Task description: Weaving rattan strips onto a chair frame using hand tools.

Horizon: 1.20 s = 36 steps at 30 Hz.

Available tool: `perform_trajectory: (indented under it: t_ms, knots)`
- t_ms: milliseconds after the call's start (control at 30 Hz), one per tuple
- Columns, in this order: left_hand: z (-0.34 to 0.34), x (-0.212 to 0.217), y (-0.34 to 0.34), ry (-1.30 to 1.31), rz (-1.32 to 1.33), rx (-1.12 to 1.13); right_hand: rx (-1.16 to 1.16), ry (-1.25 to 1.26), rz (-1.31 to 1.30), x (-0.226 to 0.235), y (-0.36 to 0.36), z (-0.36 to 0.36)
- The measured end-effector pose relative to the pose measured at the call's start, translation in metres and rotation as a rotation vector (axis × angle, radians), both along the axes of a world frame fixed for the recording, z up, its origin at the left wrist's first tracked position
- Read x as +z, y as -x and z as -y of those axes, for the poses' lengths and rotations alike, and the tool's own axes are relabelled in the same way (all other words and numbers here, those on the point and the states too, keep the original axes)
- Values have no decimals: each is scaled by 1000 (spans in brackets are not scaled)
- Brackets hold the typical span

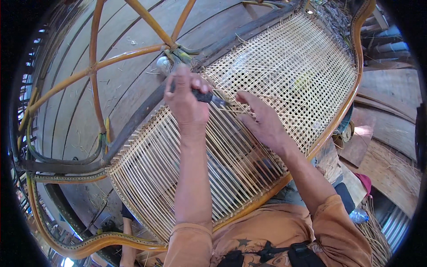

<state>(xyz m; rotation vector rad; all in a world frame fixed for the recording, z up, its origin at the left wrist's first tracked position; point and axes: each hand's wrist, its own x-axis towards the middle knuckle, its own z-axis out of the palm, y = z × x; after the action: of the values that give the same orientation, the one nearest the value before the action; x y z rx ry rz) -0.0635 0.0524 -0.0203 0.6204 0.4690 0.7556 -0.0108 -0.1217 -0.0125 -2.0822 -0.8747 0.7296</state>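
A large curved rattan frame holds a woven cane panel [284, 58]. Its far right part is an open lattice; nearer and to the left, the strands [155, 178] run in parallel with gaps between. My left hand [187, 100] is closed around the black handle of a tool [203, 96]. The tool's grey metal shaft points right, to the border between lattice and parallel strands; its tip is too blurred to tell its kind. My right hand [264, 124] is beside that tip, thumb and forefinger apart over the cane. Whether its fingertips touch a strand is unclear.
A dark rail [138, 120] borders the panel's far side, and a glossy rattan edge [331, 122] its right side. Rattan poles [93, 69] cross over grey boards [129, 26] at left. A bare limb [128, 242] shows at lower left. Loose cane [373, 231] lies at lower right.
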Motion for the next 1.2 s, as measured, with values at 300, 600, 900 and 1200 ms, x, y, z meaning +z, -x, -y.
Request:
perform_trajectory:
  t_ms: [300, 600, 900, 1200]
  knots:
    - [22, -21, -22, 12, -128, -1, -30, 111, 23, -5, 0, -4]
    - [23, -21, -24, 57, -144, 45, -457, -196, -254, -28, 2, 23]
    - [19, -27, -31, 37, -235, 9, -507, -239, -219, -39, 7, 25]
    - [7, -38, -41, 164, -246, -54, -448, -239, -169, -37, 6, 26]
